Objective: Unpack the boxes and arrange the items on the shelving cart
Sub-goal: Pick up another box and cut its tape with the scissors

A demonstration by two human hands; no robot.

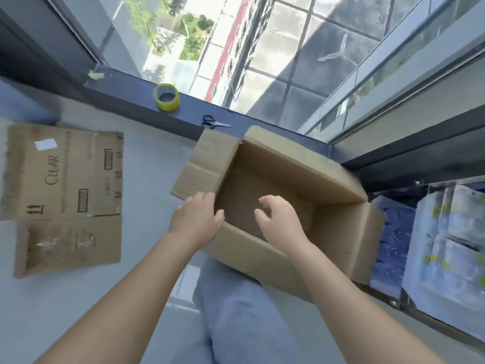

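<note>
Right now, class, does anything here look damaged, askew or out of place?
Little stands out. The flattened CLEAR carton on the floor has torn tape remnants. The open cardboard box looks empty. Tape roll and scissors sit on the window ledge.

Open brown cardboard box (265, 206): left hand (196, 219) resting on its near-left rim, right hand (280, 219) hovering inside, fingers loosely curled; flattened carton (65, 190) lying well left.
</note>
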